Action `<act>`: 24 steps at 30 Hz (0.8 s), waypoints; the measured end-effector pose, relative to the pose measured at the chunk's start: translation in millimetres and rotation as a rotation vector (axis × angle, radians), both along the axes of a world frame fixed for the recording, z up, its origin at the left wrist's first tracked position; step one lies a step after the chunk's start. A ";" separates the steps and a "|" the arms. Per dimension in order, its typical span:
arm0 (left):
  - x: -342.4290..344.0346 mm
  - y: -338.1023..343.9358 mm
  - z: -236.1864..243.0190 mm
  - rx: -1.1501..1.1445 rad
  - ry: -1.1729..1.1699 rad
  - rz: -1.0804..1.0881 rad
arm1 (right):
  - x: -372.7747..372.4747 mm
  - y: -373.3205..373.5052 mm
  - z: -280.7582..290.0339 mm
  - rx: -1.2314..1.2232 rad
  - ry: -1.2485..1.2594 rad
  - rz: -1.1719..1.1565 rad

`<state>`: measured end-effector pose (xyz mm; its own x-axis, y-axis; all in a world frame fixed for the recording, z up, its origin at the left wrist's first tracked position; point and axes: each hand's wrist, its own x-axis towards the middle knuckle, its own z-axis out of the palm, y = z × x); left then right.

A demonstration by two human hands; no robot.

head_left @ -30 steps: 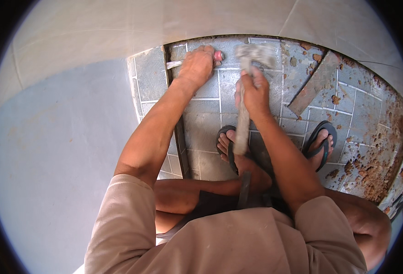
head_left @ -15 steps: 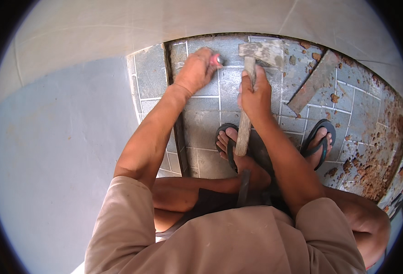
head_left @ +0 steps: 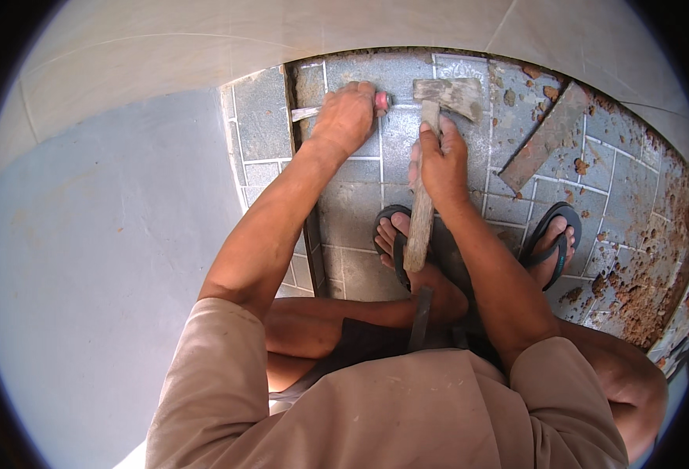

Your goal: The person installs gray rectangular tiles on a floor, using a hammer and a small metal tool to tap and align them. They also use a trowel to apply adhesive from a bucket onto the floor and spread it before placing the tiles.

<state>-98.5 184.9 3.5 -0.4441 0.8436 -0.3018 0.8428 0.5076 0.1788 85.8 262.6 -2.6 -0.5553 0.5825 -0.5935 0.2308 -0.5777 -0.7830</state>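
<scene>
My left hand (head_left: 344, 117) is closed on a red-handled chisel (head_left: 305, 112), whose pale flat shaft lies along a tile joint toward a dark vertical strip (head_left: 288, 102). My right hand (head_left: 444, 164) grips the wooden handle of a worn hammer (head_left: 446, 89); its broad, mottled head is over the grey tiles (head_left: 407, 70), just right of the chisel's end. A flat, dirty board (head_left: 540, 133) lies diagonally on the tiles to the right of the hammer.
My sandalled feet (head_left: 399, 242) rest on the tiles beneath me. Reddish dirt clumps (head_left: 657, 289) are scattered along the right side. A cream tiled wall (head_left: 360, 23) borders the far edge, and a smooth grey surface (head_left: 94, 273) spreads along the left, beyond the tile edge.
My left hand dipped down and has returned to the joint, with the pale shaft showing again. The hammer in my right hand, blurred a second ago, is now sharp, slightly farther right.
</scene>
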 end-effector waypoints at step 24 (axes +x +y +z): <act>-4.8 8.4 -0.4 -0.084 0.000 0.052 | -1.4 2.9 -18.7 -0.040 0.104 0.090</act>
<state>-103.4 193.3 3.1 -0.4865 0.7913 -0.3704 0.8149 0.5639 0.1343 84.4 265.5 -21.3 -0.6635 0.5047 -0.5523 0.2021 -0.5899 -0.7818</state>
